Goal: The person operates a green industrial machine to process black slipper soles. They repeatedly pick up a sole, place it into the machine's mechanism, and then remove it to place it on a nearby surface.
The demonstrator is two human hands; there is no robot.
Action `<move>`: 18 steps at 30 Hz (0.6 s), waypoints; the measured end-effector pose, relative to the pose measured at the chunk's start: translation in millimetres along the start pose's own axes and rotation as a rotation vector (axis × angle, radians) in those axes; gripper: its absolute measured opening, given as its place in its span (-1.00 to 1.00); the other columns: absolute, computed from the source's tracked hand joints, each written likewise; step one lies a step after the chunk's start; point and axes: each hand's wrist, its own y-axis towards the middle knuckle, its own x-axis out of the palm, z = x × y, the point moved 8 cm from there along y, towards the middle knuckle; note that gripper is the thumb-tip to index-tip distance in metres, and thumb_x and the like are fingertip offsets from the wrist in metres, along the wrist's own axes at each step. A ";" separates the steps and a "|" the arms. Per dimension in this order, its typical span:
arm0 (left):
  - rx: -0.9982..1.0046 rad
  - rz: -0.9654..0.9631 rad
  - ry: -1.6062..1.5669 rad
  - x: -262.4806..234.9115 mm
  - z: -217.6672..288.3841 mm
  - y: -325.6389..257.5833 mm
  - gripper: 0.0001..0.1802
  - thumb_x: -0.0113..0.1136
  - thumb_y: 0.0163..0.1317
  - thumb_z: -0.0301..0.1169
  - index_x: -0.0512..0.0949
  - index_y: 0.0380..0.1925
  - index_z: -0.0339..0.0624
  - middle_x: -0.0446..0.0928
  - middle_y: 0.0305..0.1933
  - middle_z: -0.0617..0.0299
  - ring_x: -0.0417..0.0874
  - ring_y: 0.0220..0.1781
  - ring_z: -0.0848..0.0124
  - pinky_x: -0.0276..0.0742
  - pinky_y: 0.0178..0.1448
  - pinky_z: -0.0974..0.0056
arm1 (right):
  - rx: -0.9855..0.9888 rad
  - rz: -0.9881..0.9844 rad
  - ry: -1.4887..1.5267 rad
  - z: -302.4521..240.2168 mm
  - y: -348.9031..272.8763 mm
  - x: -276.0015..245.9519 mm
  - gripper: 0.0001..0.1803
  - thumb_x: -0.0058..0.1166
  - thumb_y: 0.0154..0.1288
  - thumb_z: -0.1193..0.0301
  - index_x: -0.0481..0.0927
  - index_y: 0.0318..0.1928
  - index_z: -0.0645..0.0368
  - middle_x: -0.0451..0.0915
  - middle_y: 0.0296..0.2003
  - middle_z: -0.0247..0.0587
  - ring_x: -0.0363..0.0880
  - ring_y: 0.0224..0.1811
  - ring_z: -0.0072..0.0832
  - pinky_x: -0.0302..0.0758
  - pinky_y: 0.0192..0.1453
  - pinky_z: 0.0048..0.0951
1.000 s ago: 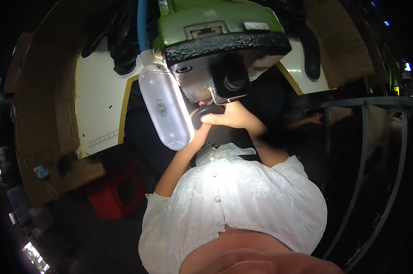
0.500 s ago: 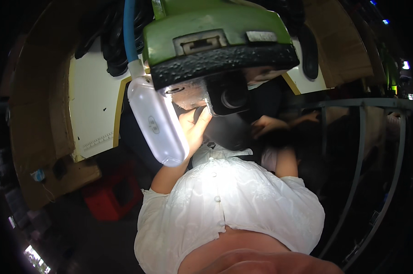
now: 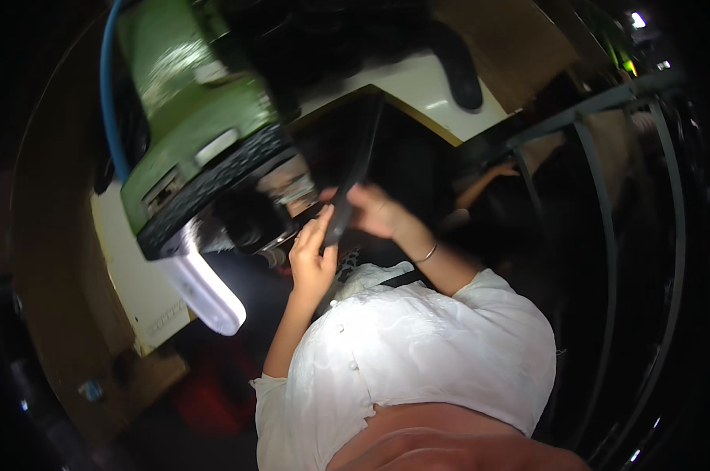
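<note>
A long, flat black piece [image 3: 363, 161] stands up slantwise between my hands, its lower end near my chest. I cannot make out exactly what it is. My left hand [image 3: 314, 259] holds its lower left edge, fingers stretched along it and thumb beside it. My right hand [image 3: 375, 212], smeared by motion, grips it from the right, with fingertips showing past its far edge. Just left of my hands is a green machine head [image 3: 206, 149] with a dark, rough lower edge. A lit white lamp [image 3: 206, 294] hangs beneath it.
A white worktop [image 3: 131, 275] with a printed ruler curves round the machine. Black curved pieces [image 3: 455, 67] lie on its far part. A blue hose [image 3: 107, 94] runs beside the machine. On the right stands a grey metal rail [image 3: 602, 180], with another person's arm [image 3: 484, 184] near it.
The view has turned, so the machine now appears tilted and further left. My hands have come together on the black piece, which now stands clear of the machine; my right hand has moved left.
</note>
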 end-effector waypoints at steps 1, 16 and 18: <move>0.054 -0.012 0.178 6.4 2.9 -2.4 -0.45 0.11 -0.04 -0.59 0.41 0.07 -0.14 0.42 0.08 -0.01 0.48 0.04 0.05 0.37 0.11 0.18 | -0.007 0.054 -0.142 -0.7 -10.3 22.3 -0.57 0.17 0.09 0.37 0.37 -0.02 0.14 0.45 -0.06 -0.12 0.45 -0.02 -0.35 0.41 0.08 -0.26; -0.397 0.180 -0.173 -29.2 -137.7 -34.2 -0.74 0.16 0.09 -0.43 0.53 -0.20 -0.27 0.54 -0.22 0.03 0.57 -0.22 0.27 0.45 -0.14 0.30 | -0.704 1.232 -1.713 -314.9 -42.2 -159.3 -0.43 0.32 -0.18 0.13 0.54 -0.10 0.08 0.13 0.15 0.31 0.10 0.23 0.07 0.10 0.29 -0.15; -0.275 0.372 0.066 -70.2 -144.5 -30.5 -0.62 0.15 0.06 -0.41 0.45 -0.08 -0.29 0.49 -0.15 -0.02 0.51 -0.10 0.15 0.38 -0.03 0.17 | -0.812 1.248 -1.777 -292.0 -42.2 -143.4 -0.49 0.27 -0.11 0.17 0.52 -0.10 0.08 0.06 0.20 0.34 0.01 0.28 0.10 0.06 0.32 -0.13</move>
